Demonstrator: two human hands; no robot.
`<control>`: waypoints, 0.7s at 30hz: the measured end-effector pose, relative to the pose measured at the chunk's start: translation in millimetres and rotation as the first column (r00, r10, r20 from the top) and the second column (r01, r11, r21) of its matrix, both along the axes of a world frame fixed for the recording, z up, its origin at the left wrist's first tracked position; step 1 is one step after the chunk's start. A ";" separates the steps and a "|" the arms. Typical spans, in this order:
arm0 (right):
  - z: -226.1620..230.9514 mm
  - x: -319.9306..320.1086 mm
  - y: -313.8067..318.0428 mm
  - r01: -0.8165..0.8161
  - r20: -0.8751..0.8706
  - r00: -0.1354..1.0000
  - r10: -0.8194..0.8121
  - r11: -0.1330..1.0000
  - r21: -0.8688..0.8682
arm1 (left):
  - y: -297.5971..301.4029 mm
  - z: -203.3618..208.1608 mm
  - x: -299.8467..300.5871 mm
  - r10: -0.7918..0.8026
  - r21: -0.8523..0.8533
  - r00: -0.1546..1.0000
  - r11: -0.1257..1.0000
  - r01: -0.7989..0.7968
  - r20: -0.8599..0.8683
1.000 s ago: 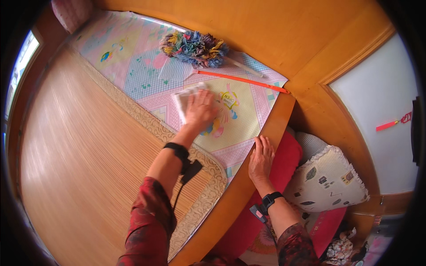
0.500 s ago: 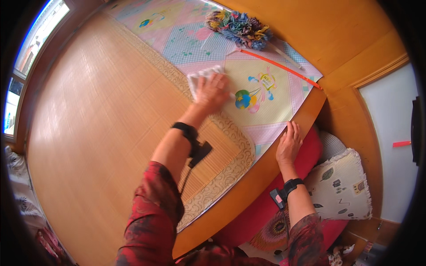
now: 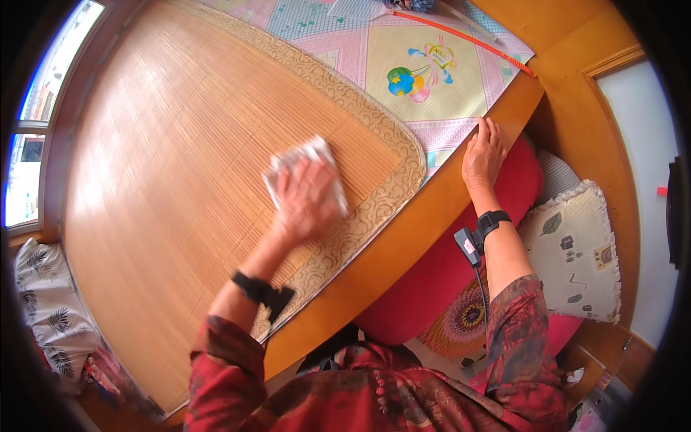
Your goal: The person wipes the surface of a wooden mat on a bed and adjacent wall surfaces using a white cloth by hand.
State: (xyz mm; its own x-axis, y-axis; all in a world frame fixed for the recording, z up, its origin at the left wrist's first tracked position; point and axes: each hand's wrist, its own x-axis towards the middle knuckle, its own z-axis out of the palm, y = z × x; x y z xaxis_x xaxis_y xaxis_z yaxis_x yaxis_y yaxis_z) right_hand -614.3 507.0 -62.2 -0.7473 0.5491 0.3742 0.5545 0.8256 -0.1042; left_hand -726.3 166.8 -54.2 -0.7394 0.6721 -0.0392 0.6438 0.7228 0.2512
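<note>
A: Obs. Left hand [image 3: 306, 205] lies flat, fingers spread, palm pressing a white cloth [image 3: 306, 169] onto the bamboo mat [image 3: 165, 180]. Not a fist and not a pinch; the cloth is held by downward pressure only

B: Where is the cloth on the mat?

A: Toward the mat's right end, just inside its patterned border [image 3: 389, 137]. Part of it shows past the fingertips; the rest is under the palm

B: Right hand?

A: Right hand [image 3: 484, 153] open, fingers extended, resting on the wooden edge [image 3: 432, 216] where the pastel sheet [image 3: 432, 72] ends. It holds nothing and looks like a brace

B: Step in hand?

A: Judged: wiping the mat surface, mid-stroke near its right end. The hand and cloth are slightly blurred, which fits a moving stroke

B: Next move needs what?

A: Judged: steady flat pressure so the cloth does not bunch, and strokes along the slats, since a crosswise drag could catch on them. Much of the mat lies to the left and far side, so the reach would lengthen while the right hand props the body

B: Other items?

A: Red cushion [image 3: 461, 273] and a pale pillow [image 3: 576, 252] below the edge, untouched
</note>
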 end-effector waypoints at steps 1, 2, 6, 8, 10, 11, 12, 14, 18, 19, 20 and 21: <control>-1.8 -1.3 0.2 -0.003 -0.013 1.000 0.003 1.000 0.008 | 1.4 6.1 36.3 -0.092 0.029 0.996 0.995 0.091 0.010; -3.1 -2.1 -0.9 -0.004 -0.023 1.000 0.005 1.000 0.018 | -2.7 11.1 69.8 -0.184 0.061 0.983 0.981 0.182 0.020; -9.8 -1.6 -6.3 -0.004 -0.004 1.000 0.004 1.000 -0.003 | -40.8 31.5 139.7 -0.160 0.004 0.953 0.986 0.164 0.256; -8.8 1.6 -4.0 -0.004 -0.011 1.000 0.004 1.000 0.001 | -66.9 33.0 149.7 -0.135 -0.042 0.954 0.988 0.152 0.269; -5.2 2.3 -4.3 -0.006 -0.017 1.000 0.006 1.000 0.004 | -80.7 37.9 149.2 -0.119 -0.064 0.949 0.988 0.143 0.291; -3.5 1.6 -5.9 -0.004 -0.008 1.000 0.005 1.000 0.011 | -80.1 39.3 145.8 -0.126 -0.065 0.948 0.986 0.151 0.292; -2.0 1.8 -6.2 -0.002 0.004 1.000 0.002 1.000 0.020 | -76.0 38.7 140.5 -0.137 -0.066 0.946 0.984 0.163 0.294; -1.6 3.2 -4.3 0.003 -0.001 1.000 -0.003 1.000 0.023 | -52.5 33.7 121.4 -0.200 -0.021 0.946 0.977 0.213 0.257; 0.2 -3.2 -6.6 -0.012 -0.010 1.000 0.013 1.000 0.018 | 36.0 14.3 68.0 -0.304 0.028 0.949 0.953 0.303 0.084; 1.7 -3.1 -8.7 -0.025 -0.006 1.000 0.025 1.000 0.004 | 62.3 9.6 53.7 -0.342 0.102 0.940 0.936 0.338 0.022; 2.2 -2.1 -9.3 -0.031 0.003 1.000 0.031 0.999 0.010 | 88.6 6.0 41.1 -0.335 0.160 0.942 0.928 0.335 -0.031; 0.3 -1.8 -7.4 -0.023 -0.006 1.000 0.023 0.999 0.021 | 113.1 4.1 30.8 -0.316 0.208 0.947 0.924 0.320 -0.053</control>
